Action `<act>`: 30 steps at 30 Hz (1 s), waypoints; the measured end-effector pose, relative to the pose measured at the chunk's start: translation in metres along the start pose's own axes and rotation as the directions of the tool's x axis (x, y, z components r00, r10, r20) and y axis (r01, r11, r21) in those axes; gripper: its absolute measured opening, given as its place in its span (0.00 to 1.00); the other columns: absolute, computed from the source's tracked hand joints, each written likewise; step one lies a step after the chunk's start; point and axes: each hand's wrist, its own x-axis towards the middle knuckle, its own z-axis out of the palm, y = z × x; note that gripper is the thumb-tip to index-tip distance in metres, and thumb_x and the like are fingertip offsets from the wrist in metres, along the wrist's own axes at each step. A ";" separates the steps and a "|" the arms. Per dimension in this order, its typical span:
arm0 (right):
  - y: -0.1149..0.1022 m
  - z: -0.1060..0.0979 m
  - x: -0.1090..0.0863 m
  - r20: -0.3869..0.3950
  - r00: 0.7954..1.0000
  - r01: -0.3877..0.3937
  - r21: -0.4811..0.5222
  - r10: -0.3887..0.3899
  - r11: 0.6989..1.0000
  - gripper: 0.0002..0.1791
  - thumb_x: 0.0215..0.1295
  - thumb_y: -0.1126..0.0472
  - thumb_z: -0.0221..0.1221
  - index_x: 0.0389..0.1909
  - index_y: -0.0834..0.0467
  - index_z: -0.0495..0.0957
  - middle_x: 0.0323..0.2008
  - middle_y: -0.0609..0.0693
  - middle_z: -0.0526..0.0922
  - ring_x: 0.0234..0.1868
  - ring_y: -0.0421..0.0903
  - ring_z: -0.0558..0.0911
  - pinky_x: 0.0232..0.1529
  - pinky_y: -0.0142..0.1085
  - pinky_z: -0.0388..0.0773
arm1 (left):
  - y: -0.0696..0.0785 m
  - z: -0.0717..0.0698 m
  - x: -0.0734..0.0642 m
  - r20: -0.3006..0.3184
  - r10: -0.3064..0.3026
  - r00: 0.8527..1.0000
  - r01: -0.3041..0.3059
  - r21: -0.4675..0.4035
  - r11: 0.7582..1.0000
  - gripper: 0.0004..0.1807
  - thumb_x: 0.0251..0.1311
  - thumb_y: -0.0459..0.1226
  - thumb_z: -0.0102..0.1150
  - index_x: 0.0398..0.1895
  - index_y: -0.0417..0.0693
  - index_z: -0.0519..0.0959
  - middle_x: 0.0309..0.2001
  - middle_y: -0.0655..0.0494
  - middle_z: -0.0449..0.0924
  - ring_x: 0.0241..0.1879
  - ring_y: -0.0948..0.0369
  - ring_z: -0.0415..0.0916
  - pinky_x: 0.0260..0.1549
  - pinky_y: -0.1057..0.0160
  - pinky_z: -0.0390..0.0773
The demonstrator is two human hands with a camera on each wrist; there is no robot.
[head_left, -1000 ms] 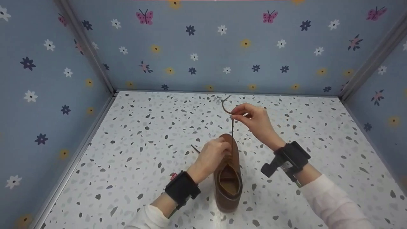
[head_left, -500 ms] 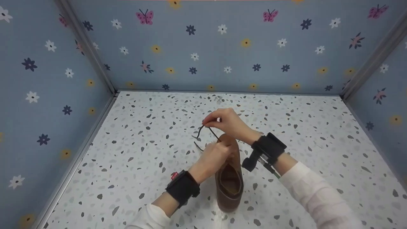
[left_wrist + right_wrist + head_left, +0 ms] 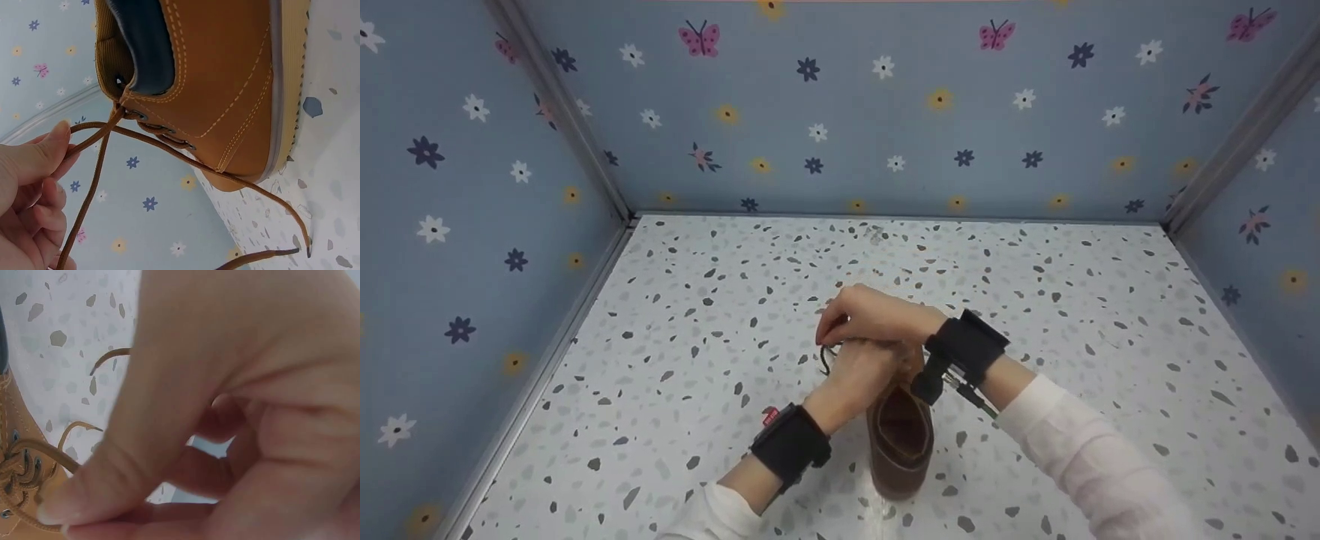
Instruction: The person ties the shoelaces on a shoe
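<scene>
A brown leather lace-up shoe (image 3: 900, 476) with a dark blue collar (image 3: 147, 48) stands on the speckled surface, toe away from me. My left hand (image 3: 856, 379) lies over its lacing and pinches a loop of the brown shoelace (image 3: 90, 197) between thumb and finger, close to the crossing at the tongue. Reaching across just beyond it, my right hand (image 3: 874, 313) pinches another stretch of lace, its thumb and fingertip together in the right wrist view. One lace end hangs free across the shoe's side. The head view hides the laced part behind both hands.
White speckled tabletop (image 3: 697, 315) spreads around the shoe. Blue panels (image 3: 840, 97) with flowers and butterflies rise at the back, left and right. Black wrist straps with cameras (image 3: 966, 349) sit on both forearms, the right one near the shoe's opening.
My right hand has swung left and toward me with the lace, from beyond the shoe's right side to over the left hand. The left hand has stayed almost in place.
</scene>
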 end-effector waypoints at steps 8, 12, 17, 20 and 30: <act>0.003 -0.006 -0.009 -0.052 0.998 -0.027 -0.014 0.027 1.000 0.08 0.64 0.64 0.53 0.37 0.60 0.81 0.33 0.49 0.82 0.36 0.40 0.78 0.41 0.30 0.70 | -0.001 0.003 0.000 -0.047 -0.011 0.999 0.010 -0.015 1.000 0.08 0.41 0.30 0.64 0.16 0.50 0.75 0.17 0.59 0.71 0.15 0.62 0.70 0.11 0.64 0.68; 0.007 -0.014 -0.025 -0.145 0.989 -0.041 -0.005 0.039 0.999 0.08 0.65 0.64 0.53 0.38 0.60 0.81 0.31 0.46 0.81 0.33 0.39 0.78 0.38 0.33 0.71 | -0.002 0.004 0.000 -0.084 -0.005 0.996 0.001 -0.049 0.999 0.08 0.43 0.31 0.65 0.17 0.49 0.75 0.19 0.59 0.71 0.17 0.62 0.70 0.10 0.65 0.68; 0.012 -0.024 -0.046 -0.220 0.973 -0.067 0.031 0.072 0.997 0.08 0.65 0.64 0.53 0.38 0.59 0.81 0.31 0.46 0.81 0.34 0.39 0.77 0.36 0.36 0.72 | -0.003 0.004 0.000 -0.092 -0.005 0.996 -0.004 -0.091 0.996 0.08 0.45 0.34 0.67 0.23 0.48 0.74 0.26 0.58 0.71 0.22 0.61 0.73 0.13 0.65 0.71; 0.016 -0.029 -0.059 -0.255 0.962 -0.088 0.039 0.095 0.995 0.08 0.65 0.64 0.53 0.38 0.58 0.81 0.33 0.45 0.81 0.34 0.41 0.77 0.35 0.36 0.72 | -0.004 0.004 0.000 -0.072 -0.016 0.997 0.005 -0.156 0.988 0.10 0.46 0.35 0.67 0.25 0.47 0.72 0.28 0.58 0.71 0.24 0.61 0.74 0.14 0.65 0.71; 0.039 -0.025 -0.102 -0.295 0.934 -0.191 0.072 0.204 0.979 0.08 0.64 0.63 0.55 0.38 0.59 0.81 0.31 0.47 0.80 0.29 0.46 0.78 0.28 0.36 0.73 | -0.004 0.003 0.002 -0.019 -0.058 0.998 0.048 -0.338 0.940 0.08 0.49 0.30 0.64 0.24 0.44 0.73 0.25 0.57 0.69 0.23 0.61 0.73 0.21 0.70 0.72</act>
